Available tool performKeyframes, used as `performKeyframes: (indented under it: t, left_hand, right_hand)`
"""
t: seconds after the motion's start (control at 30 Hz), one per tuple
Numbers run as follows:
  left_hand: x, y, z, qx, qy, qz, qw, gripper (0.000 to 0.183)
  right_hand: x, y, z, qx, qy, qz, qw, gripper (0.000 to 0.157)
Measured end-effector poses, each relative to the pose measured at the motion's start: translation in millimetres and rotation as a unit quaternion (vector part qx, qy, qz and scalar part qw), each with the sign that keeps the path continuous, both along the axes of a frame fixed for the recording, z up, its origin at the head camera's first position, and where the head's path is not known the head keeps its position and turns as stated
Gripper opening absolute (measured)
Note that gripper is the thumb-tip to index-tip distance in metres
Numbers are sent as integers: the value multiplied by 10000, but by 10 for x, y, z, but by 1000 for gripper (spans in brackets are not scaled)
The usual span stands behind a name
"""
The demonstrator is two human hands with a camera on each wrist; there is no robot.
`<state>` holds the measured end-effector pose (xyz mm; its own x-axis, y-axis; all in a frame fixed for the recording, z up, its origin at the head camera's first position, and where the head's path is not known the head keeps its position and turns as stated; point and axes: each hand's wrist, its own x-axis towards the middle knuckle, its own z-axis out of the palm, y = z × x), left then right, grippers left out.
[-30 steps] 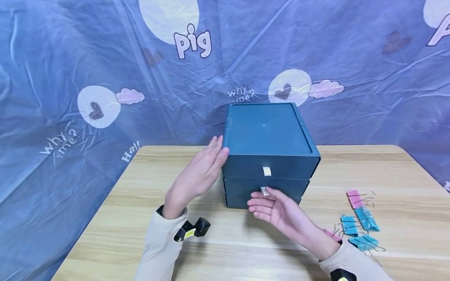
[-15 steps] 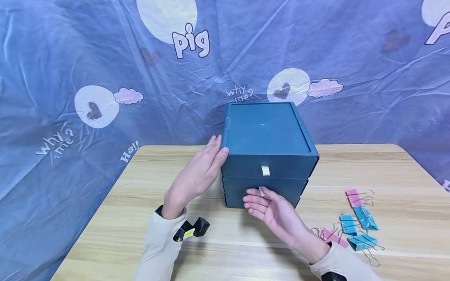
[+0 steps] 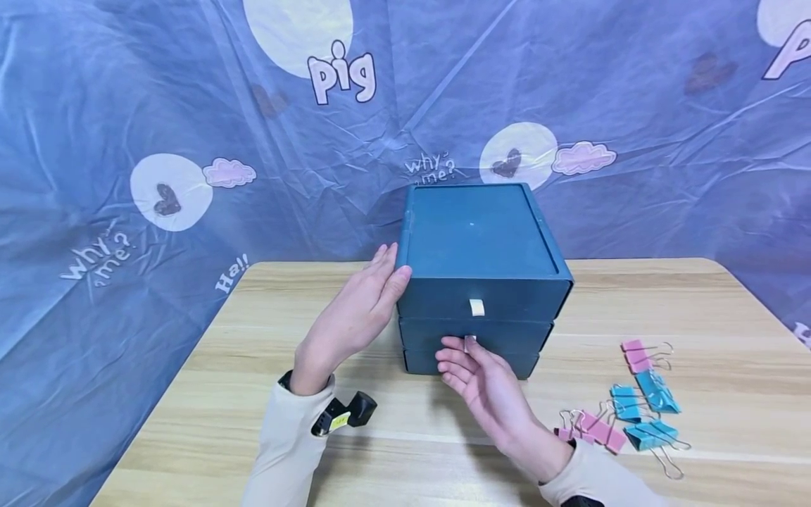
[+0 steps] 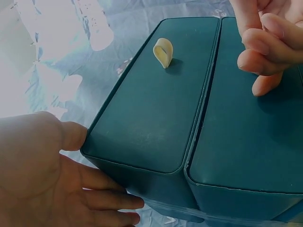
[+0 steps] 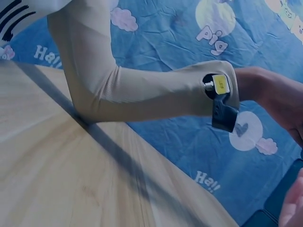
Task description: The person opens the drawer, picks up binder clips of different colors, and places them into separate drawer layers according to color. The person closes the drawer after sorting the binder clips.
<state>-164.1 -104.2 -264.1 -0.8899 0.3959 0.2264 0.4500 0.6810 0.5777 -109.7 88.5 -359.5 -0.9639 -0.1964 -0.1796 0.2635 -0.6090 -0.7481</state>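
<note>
A dark blue-green drawer unit with stacked drawers stands on the table. My left hand rests flat against its left side, fingers straight and thumb at the front corner; in the left wrist view, this hand touches the unit's edge. The top drawer carries a pale fabric pull tab. At the drawer below, my right hand pinches a similar tab between thumb and index finger, mostly covering it. The drawer fronts look closed. Only part of the right hand shows in the right wrist view.
Several pink binder clips and blue binder clips lie on the wooden table to the right, near the right forearm. A blue printed cloth hangs behind the table.
The right hand has shifted slightly left and its thumb now covers more of the lower tab. More of the pink clips shows beside the right wrist. The left hand stays against the unit.
</note>
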Motion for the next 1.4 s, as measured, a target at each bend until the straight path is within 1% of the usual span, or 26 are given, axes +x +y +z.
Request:
performKeyframes:
  t: [0.07, 0.2, 0.27, 0.33, 0.43, 0.53, 0.67, 0.77, 0.9, 1.0, 1.1, 1.27, 1.4]
  left_hand:
    - [-1, -10, -4, 15, 23, -9, 10000, 66]
    - [3, -19, -1, 27, 15, -14, 10000, 66]
    - [6, -21, 1, 29, -19, -25, 10000, 67]
    - [8, -18, 5, 37, -70, -33, 10000, 67]
    - [9, -10, 7, 47, -92, -67, 9999, 69]
    - [7, -3, 8, 42, -104, -65, 9999, 69]
    - [5, -6, 13, 28, -128, -47, 9999, 69]
    - [6, -14, 18, 28, -176, -8, 9998, 68]
    - [3, -24, 14, 18, -197, 21, 9998, 68]
    - [-2, -21, 9, 3, -185, 29, 9998, 68]
    - [-8, -5, 11, -3, -159, 26, 9999, 66]
    - [-15, 18, 17, 31, -85, -35, 10000, 66]
    - [-10, 8, 21, 27, -63, -15, 10000, 66]
  right_hand:
    - [5, -64, 13, 220, -72, -280, 9993, 32]
    - [2, -139, 22, 746, -24, -681, 9949, 32]
    - [-4, -139, 13, 1102, 30, -849, 9903, 31]
    - [-13, -123, -1, 1488, 96, -1018, 9836, 30]
    - [-26, -87, -17, 1963, 183, -1160, 9735, 28]
    - [-38, -61, -23, 2177, 211, -1152, 9690, 27]
    - [-47, -36, -28, 2330, 211, -915, 9679, 27]
    - [-58, -9, -33, 2298, 221, -569, 9713, 29]
    - [-66, 40, -36, 1934, 219, -26, 9809, 33]
    - [-62, 83, -33, 1687, 282, 309, 9848, 35]
    - [-52, 129, -23, 1585, 380, 563, 9850, 37]
    - [-29, 200, -7, 1488, 342, 841, 9847, 38]
    - [-3, 223, -14, 1360, 355, 1072, 9843, 38]
